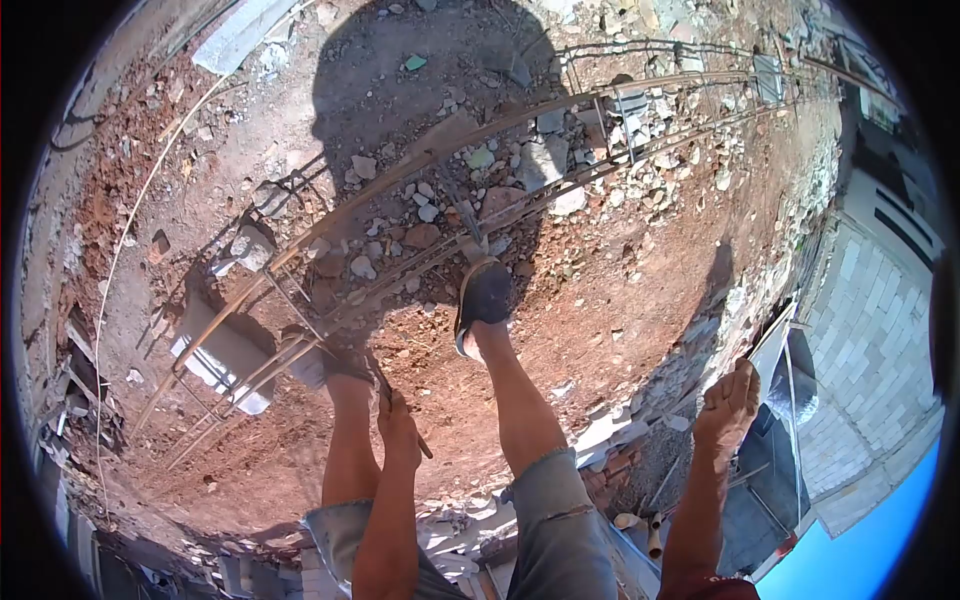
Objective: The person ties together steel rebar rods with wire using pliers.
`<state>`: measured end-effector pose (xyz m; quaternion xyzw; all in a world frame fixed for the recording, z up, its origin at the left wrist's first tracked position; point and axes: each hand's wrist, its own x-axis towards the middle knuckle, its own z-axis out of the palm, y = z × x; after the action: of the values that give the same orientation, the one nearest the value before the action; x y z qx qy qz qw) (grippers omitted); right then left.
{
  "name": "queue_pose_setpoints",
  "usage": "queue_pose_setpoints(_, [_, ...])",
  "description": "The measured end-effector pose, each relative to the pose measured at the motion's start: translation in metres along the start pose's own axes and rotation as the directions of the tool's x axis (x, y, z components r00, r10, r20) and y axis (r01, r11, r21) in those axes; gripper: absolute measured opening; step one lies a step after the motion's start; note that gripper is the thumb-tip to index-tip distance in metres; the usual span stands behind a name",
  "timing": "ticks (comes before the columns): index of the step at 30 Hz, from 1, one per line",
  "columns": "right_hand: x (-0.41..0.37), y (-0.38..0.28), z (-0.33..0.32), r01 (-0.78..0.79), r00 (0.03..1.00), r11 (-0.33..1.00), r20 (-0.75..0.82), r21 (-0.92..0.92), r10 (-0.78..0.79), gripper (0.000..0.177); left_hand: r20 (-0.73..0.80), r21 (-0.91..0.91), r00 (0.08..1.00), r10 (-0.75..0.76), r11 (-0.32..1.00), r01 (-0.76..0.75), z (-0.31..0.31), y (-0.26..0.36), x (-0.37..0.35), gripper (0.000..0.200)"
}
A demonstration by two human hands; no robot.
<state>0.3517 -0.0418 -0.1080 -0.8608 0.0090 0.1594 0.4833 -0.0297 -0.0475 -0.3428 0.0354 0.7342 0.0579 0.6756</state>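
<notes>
My left hand [400, 430] is closed around a thin dark rod-like tool [424, 446], low between my legs. The tool's upper end is close to the near end of a rusty rebar cage [300, 245]. Long bars and rectangular stirrups make up this cage, which runs across the ground to the upper right. Off to the right, my right hand [728, 405] is raised with its fingers curled; whatever they hold, if anything, is hidden. One foot, in a dark shoe [487, 292], is at the edge of the cage bars.
A pale concrete block [222, 355] lies under the cage's left end. Broken stones [425, 212] and rubble cover the reddish soil. A thin pale cable [128, 225] curves along the left. On the right stands a grey block wall [865, 320].
</notes>
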Motion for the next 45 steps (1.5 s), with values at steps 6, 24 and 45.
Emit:
queue_pose_setpoints(6, [-0.086, 0.02, 0.032, 0.608, 0.731, 0.643, 0.643, -0.465, -0.227, 0.011, 0.635, 0.171, 0.699, 0.329, 0.823, -0.542, 0.087, 0.08, -0.13, 0.069])
queue_pose_setpoints(24, [-0.117, -0.105, -0.066, 0.747, 0.258, 0.656, 0.957, -0.111, -0.132, 0.018, 0.046, 0.741, -0.127, 0.991, -0.119, -0.661, -0.066, 0.306, -0.303, 0.042])
queue_pose_setpoints(45, [-0.101, -0.233, -0.029, 0.918, -0.285, 0.153, 0.875, 0.367, -0.392, 0.019, 0.312, 0.418, 0.488, 0.815, 0.344, -0.841, 0.07, 0.226, -0.504, 0.039])
